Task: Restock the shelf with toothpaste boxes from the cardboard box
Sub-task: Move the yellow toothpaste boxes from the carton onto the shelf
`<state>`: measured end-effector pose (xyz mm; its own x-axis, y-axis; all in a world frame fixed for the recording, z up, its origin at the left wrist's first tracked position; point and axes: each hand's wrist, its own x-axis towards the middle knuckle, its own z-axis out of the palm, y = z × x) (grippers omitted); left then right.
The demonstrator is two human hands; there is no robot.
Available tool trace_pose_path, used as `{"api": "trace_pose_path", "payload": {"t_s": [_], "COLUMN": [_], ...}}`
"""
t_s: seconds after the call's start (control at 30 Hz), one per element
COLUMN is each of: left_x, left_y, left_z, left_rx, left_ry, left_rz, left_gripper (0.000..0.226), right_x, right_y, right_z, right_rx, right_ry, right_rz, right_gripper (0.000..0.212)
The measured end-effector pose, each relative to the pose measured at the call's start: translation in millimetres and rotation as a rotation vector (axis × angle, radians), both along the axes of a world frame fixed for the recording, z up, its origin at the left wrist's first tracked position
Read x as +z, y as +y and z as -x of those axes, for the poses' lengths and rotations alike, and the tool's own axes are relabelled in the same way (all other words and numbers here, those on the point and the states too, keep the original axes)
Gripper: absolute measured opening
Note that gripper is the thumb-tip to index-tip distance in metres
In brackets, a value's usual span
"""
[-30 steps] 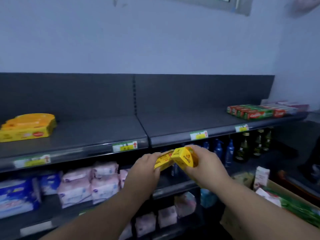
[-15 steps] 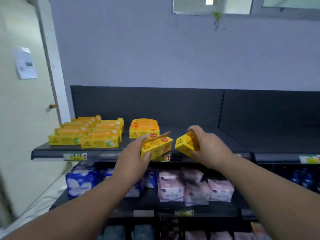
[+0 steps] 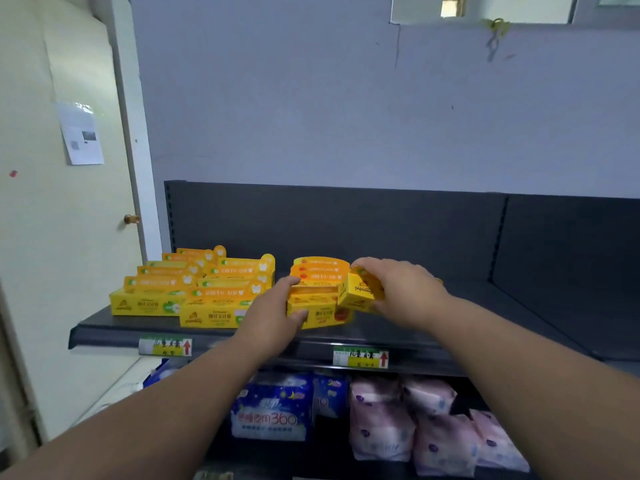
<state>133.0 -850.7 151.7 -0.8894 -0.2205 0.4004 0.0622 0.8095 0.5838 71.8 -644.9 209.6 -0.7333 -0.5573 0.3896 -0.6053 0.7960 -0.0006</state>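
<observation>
left hand [image 3: 273, 315], right hand [image 3: 403, 289], gripping oblong cartons [image 3: 358, 293]

Pale blue-grey wall [image 3: 346, 116] fills the bkgd, w/ a window [image 3: 519, 8] along the top edge at upper right and a bit of string [image 3: 497, 32] hanging just below its frame. At left, a cream door [image 3: 41, 254] w/ a brass knob [image 3: 131, 219] and a paper sheet [image 3: 81, 133] stuck on it. Light is dim and flat.

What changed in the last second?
Both hands reached forward over the shelf. The left hand brought its yellow box to the front of the orange stack; the right hand brought its pipidog box beside that stack. Both still grip their boxes; other stacks unmoved.
</observation>
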Motion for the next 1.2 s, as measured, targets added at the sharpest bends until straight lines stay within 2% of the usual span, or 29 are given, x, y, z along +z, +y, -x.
{"api": "trace_pose_path", "payload": {"t_s": [0.13,0.33,0.53,0.63,0.73,0.83,0.9,1.07,1.2], "left_x": [-1,-3,-6,3,16,31,39,51,51], "left_y": [-5,-10,-24,-39,-62,-83,-98,-144,-174], "left_z": [31,79,103,96,77,54,43,20,5], "left_rx": [-0.018,0.030,0.024,0.023,-0.051,-0.216,-0.291,-0.306,-0.267], "left_ry": [-0.090,-0.159,-0.107,0.002,0.111,0.058,0.007,-0.020,0.048], "left_rz": [0.007,0.246,0.302,0.280,0.180,0.059,0.033,0.045,0.063], "left_gripper": [0.060,0.060,0.058,0.050,0.047,0.056,0.054,0.049,0.036], "right_x": [2,2,-2,-2,4,13,18,27,26], "right_y": [-8,-17,-38,-54,-75,-103,-123,-169,-203], "right_z": [26,58,66,66,61,51,43,23,10], "right_rx": [0.038,0.079,0.112,0.104,0.088,0.090,0.103,0.120,0.144], "right_ry": [-0.039,-0.091,-0.135,-0.162,-0.220,-0.246,-0.241,-0.200,-0.153], "right_rz": [0.001,-0.062,-0.117,-0.135,-0.095,-0.061,-0.056,-0.054,-0.013], "right_gripper": [0.060,0.072,0.079,0.081,0.082,0.075,0.069,0.063,0.062]}}
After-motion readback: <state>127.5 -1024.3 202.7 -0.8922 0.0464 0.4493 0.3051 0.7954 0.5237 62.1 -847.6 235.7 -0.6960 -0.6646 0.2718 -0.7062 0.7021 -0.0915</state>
